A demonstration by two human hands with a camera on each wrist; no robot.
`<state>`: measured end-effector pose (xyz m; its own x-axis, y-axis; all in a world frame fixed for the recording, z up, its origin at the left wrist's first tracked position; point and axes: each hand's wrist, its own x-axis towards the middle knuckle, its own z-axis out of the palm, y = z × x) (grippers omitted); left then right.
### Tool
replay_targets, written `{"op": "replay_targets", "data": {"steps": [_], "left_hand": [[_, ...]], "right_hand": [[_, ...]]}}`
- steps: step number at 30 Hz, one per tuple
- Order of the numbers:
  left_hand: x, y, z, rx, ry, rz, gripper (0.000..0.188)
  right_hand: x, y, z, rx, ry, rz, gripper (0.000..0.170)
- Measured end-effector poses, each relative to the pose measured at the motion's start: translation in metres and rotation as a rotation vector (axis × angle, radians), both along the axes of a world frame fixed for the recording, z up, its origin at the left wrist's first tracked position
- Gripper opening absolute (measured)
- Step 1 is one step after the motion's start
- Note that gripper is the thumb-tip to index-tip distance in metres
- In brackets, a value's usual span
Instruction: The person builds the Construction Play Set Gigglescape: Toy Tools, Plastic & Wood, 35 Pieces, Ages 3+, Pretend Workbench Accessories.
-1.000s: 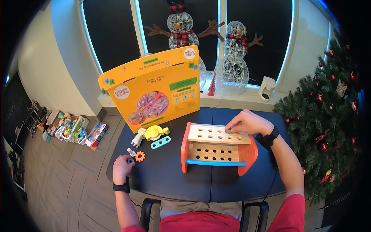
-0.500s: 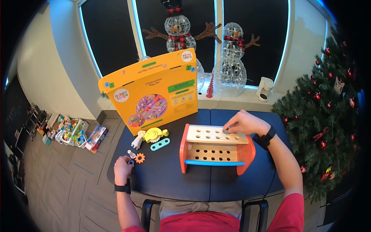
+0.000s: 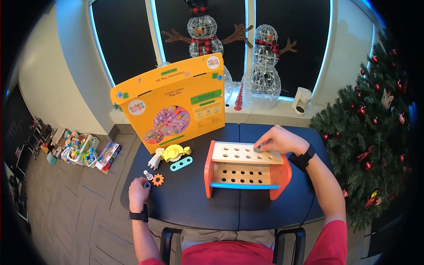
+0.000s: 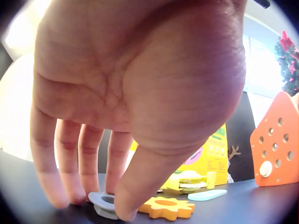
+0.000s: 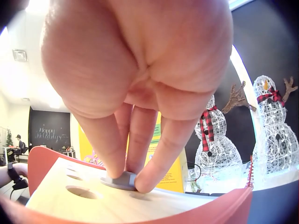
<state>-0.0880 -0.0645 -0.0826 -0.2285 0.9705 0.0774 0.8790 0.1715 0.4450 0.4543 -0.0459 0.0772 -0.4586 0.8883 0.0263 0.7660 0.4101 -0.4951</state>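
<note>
My left hand (image 3: pixel 138 191) is low at the table's left side, thumb and fingertips pinching a grey flanged ring (image 4: pixel 105 204) down on the tabletop. Beside it lie an orange toy gear (image 3: pixel 158 179) and a pale toy screw (image 3: pixel 148 175). My right hand (image 3: pixel 283 140) is over the toy workbench (image 3: pixel 270 187). Its thumb and fingers pinch a grey round piece (image 5: pixel 122 180) at the wooden top board (image 3: pixel 228 153), among two rows of holes. The underside of that piece is hidden. In the right wrist view, an uncovered hole (image 5: pixel 83 192) shows in front of it.
Behind the gear lie a turquoise strip with holes (image 3: pixel 181 164), a yellow toy saw part (image 3: pixel 175 153) and a grey claw-shaped piece (image 3: pixel 154 161). A large yellow box (image 3: pixel 176 99) stands at the back left. A decorated tree (image 3: pixel 369 145) is at the right.
Both hands keep their pinches in nearly the same places. The head view has shifted slightly.
</note>
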Motion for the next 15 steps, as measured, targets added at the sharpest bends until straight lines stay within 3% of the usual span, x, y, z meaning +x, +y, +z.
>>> {"op": "replay_targets", "data": {"steps": [7,15], "left_hand": [[-0.001,0.001,-0.001,0.023,-0.042,-0.017,0.031],[0.015,-0.023,0.040,0.122,-0.005,0.017,0.031]], "right_hand": [[-0.001,-0.002,0.000,0.001,0.001,-0.015,0.025],[-0.003,-0.004,0.000,0.033,0.011,-0.005,0.025]]}}
